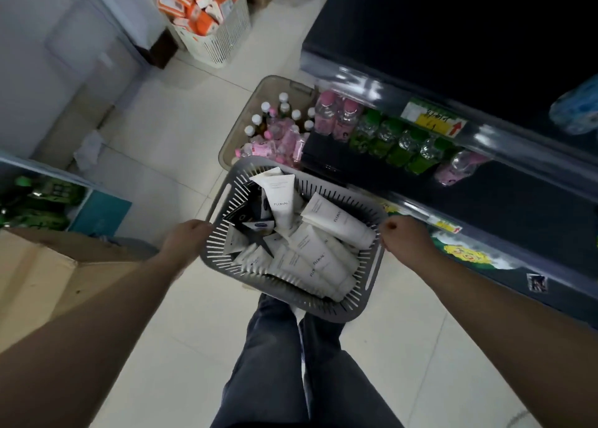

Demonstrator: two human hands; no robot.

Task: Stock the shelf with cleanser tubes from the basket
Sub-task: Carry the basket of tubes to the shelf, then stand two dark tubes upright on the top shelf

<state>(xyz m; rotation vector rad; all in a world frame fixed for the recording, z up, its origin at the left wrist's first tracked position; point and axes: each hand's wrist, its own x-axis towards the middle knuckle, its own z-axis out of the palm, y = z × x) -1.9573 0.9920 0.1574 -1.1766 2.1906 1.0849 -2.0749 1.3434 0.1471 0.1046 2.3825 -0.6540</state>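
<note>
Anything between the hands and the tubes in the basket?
Nothing visible: the white cleanser tubes lie uncovered in the grey slotted plastic basket; the left hand and right hand both hold its rim.

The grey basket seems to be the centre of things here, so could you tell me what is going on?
A person holds the grey basket by its sides, left hand on the left rim and right hand on the right rim. It is full of white cleanser tubes, and neither hand holds a tube. The basket is in front of the person's legs, beside the dark shelf that carries green and pink bottles.
</note>
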